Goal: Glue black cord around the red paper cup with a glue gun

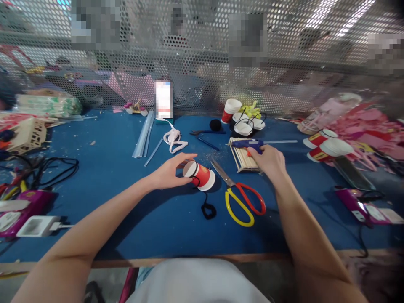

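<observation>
Over the worktop (pixel 158 231), the left hand (pixel 170 170) had its fingers curled round the narrower end of a tilted red-and-white cup (pixel 205 176) beside the scissors (pixel 232 184), seemingly steadying it, while the right hand (pixel 269 162) gripped the glue gun (pixel 252 144) above a stick rack (pixel 242 162) that probably kept its nozzle raised.

1. Left forearm (pixel 116 214), bare, slants from the lower left corner up toward the centre
2. Left hand (pixel 178 170) sits near the middle of the frame, fingers and thumb curved in a closed grip
3. Right forearm (pixel 304 223), also bare, rises steeply from the lower right
4. Right hand (pixel 270 162), right of centre, is closed, back upward, thumb pointing left
</observation>
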`<state>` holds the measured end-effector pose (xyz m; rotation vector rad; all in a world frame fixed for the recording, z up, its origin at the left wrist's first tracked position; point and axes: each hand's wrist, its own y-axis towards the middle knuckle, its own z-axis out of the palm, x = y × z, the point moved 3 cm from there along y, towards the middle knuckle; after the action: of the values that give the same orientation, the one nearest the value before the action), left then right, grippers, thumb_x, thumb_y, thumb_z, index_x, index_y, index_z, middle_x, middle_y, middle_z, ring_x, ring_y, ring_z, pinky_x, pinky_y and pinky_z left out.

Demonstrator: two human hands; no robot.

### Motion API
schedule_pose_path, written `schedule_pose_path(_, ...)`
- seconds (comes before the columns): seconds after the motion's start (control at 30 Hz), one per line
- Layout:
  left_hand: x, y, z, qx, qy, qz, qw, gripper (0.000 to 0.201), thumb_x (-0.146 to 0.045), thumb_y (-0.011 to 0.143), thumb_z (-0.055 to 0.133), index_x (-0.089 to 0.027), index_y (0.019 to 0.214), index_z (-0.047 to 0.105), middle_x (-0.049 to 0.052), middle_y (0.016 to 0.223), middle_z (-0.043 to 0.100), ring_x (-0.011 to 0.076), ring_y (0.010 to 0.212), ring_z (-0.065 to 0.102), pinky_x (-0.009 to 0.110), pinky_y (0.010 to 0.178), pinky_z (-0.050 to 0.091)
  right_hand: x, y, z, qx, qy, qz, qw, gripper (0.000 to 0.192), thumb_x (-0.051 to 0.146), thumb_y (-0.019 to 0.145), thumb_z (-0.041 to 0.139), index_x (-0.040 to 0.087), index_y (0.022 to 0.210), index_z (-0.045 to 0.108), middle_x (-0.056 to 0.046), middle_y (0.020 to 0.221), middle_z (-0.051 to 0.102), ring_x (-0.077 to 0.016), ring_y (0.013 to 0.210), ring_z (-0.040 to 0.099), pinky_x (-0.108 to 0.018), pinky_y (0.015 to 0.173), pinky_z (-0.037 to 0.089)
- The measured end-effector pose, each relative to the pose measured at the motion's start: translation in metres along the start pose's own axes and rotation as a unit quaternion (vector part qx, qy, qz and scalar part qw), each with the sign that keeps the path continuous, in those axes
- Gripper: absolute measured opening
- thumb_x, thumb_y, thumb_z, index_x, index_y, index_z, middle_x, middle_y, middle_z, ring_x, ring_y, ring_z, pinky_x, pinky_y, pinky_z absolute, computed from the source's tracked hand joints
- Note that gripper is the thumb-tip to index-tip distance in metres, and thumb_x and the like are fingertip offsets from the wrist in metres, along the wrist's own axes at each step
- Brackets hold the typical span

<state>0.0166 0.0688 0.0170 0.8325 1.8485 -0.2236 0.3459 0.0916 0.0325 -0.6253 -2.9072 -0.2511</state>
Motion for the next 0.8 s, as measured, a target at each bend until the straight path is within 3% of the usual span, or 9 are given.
schedule_pose_path(0.13,0.000,-0.001,0.000,0.003,0.012,-0.007,1.000,0.066,-0.022,0.073,0.064,-0.025,0.134,0.039,0.010,0.132,0.048,0.0227,0.114,0.055,0.041,0.097,0.048,0.001,-0.001,0.001,-0.009,-0.032,-0.009,0.999,0.047,0.048,0.084,0.048,0.009,0.101,0.068,-0.021,0.101,0.065,-0.0328,0.095,0.061,-0.042,0.078,0.045)
schedule_pose_path(0.23,-0.001,-0.001,0.001,0.003,0.006,-0.011,1.000,0.066,-0.022,0.073,0.065,-0.024,0.134,0.039,0.011,0.131,0.049,0.0222,0.113,0.056,0.040,0.097,0.048,0.012,-0.015,-0.011,-0.076,-0.024,-0.046,0.996,0.039,0.040,0.083,0.054,0.007,0.100,0.067,-0.022,0.104,0.062,-0.0353,0.100,0.057,-0.045,0.080,0.044)
schedule_pose_path(0.3,-0.002,0.000,0.001,0.001,-0.003,-0.013,1.000,0.066,-0.022,0.073,0.065,-0.023,0.134,0.039,0.011,0.128,0.051,0.0220,0.111,0.057,0.040,0.096,0.049,0.031,-0.036,-0.020,-0.126,0.034,-0.137,0.982,0.029,0.035,0.082,0.057,0.010,0.095,0.066,-0.019,0.100,0.062,-0.0326,0.102,0.055,-0.045,0.085,0.043)
schedule_pose_path(0.33,-0.002,0.000,0.002,-0.002,-0.007,-0.016,1.000,0.067,-0.021,0.072,0.066,-0.022,0.134,0.040,0.011,0.125,0.053,0.0218,0.110,0.058,0.040,0.096,0.049,0.043,-0.050,-0.023,-0.119,0.087,-0.206,0.967,0.025,0.034,0.083,0.058,0.012,0.091,0.065,-0.015,0.095,0.063,-0.0293,0.098,0.056,-0.043,0.085,0.043)
schedule_pose_path(0.43,0.000,0.000,0.002,-0.017,-0.011,-0.020,1.000,0.067,-0.021,0.071,0.068,-0.019,0.132,0.041,0.012,0.119,0.055,0.0214,0.106,0.059,0.040,0.094,0.050,0.083,-0.096,-0.024,-0.012,0.218,-0.394,0.893,0.023,0.040,0.081,0.061,0.017,0.087,0.060,-0.009,0.088,0.062,-0.0217,0.085,0.057,-0.036,0.077,0.046)
schedule_pose_path(0.5,0.001,0.000,0.003,-0.024,-0.014,-0.015,0.999,0.068,-0.021,0.070,0.068,-0.019,0.132,0.041,0.012,0.117,0.055,0.0213,0.106,0.059,0.041,0.094,0.050,0.103,-0.121,-0.019,-0.004,0.196,-0.448,0.872,0.031,0.045,0.077,0.066,0.017,0.086,0.058,-0.010,0.087,0.060,-0.0242,0.086,0.053,-0.039,0.077,0.045)
schedule_pose_path(0.6,0.001,0.000,0.004,-0.027,-0.015,-0.003,1.000,0.068,-0.021,0.070,0.069,-0.021,0.132,0.041,0.011,0.116,0.056,0.0211,0.106,0.058,0.041,0.093,0.050,0.116,-0.137,-0.011,-0.024,0.157,-0.446,0.881,0.021,0.037,0.082,0.061,0.017,0.082,0.055,-0.012,0.087,0.058,-0.0251,0.084,0.051,-0.040,0.075,0.043)
schedule_pose_path(0.67,0.000,0.000,0.004,-0.029,-0.012,0.000,1.000,0.067,-0.020,0.070,0.068,-0.022,0.132,0.042,0.010,0.115,0.056,0.0207,0.105,0.059,0.040,0.091,0.051,0.117,-0.137,-0.009,-0.004,0.196,-0.429,0.882,0.014,0.026,0.086,0.054,0.019,0.074,0.051,-0.010,0.085,0.057,-0.0218,0.081,0.051,-0.037,0.072,0.043)
schedule_pose_path(0.8,-0.003,0.000,0.006,-0.015,-0.010,-0.011,1.000,0.068,-0.016,0.069,0.067,-0.021,0.132,0.041,0.010,0.117,0.056,0.0202,0.103,0.060,0.040,0.092,0.050,0.107,-0.131,-0.008,0.192,0.350,-0.317,0.860,0.014,0.026,0.087,0.051,0.021,0.074,0.047,0.001,0.066,0.055,-0.0118,0.057,0.048,-0.027,0.055,0.039)
